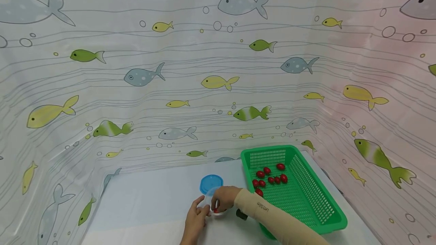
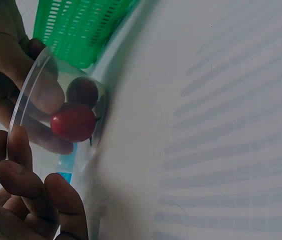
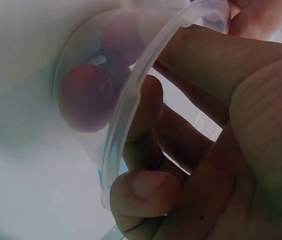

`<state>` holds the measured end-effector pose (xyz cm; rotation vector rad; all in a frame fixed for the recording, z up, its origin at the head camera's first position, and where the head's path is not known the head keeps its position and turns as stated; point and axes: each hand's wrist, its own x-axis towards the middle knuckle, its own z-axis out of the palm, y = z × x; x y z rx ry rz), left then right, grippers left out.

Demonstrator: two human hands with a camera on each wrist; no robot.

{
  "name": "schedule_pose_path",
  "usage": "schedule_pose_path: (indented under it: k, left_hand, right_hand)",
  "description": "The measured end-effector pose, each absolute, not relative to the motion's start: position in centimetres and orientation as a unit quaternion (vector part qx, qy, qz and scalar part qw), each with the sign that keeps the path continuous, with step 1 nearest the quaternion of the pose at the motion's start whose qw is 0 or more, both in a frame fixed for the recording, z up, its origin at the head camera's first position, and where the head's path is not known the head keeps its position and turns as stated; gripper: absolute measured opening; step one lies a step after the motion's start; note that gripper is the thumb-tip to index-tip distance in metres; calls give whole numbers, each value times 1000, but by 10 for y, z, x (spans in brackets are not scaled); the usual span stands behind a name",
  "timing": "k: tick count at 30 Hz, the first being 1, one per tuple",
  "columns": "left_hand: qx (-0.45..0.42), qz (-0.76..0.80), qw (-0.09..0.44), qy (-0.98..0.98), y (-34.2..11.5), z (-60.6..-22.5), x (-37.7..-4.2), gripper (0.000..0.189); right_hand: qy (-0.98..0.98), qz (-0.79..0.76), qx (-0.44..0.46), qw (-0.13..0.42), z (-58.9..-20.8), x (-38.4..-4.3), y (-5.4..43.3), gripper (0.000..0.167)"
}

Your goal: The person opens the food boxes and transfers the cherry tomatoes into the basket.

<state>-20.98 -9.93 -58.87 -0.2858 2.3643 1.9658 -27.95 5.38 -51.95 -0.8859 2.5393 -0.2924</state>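
A clear plastic bowl (image 3: 126,115) stands on the white table, with two red cherry tomatoes in it. My left hand (image 1: 195,219) holds its rim, thumb and fingertip on either side of the edge. From the right, my right hand (image 1: 223,197) reaches down into the bowl. In the left wrist view, its thumb and fingers lie around the nearer cherry tomato (image 2: 74,123), low inside the bowl. The darker cherry tomato (image 2: 82,91) sits beside it. Just beyond the bowl lies a round blue lid (image 1: 211,183).
A green plastic basket (image 1: 320,184) fills the right side of the table, holding several more cherry tomatoes (image 1: 284,178). My right forearm crosses its near left edge. A fish-patterned curtain (image 1: 211,124) surrounds the table at the back and sides.
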Motion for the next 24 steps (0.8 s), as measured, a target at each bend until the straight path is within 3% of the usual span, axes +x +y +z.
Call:
schedule_pose_path:
  k: [24]
  left_hand:
    - [-93, 635, 32, 767, -100, -590, -211, 58]
  right_hand:
    - [914, -66, -364, 167, -524, -279, 55, 6]
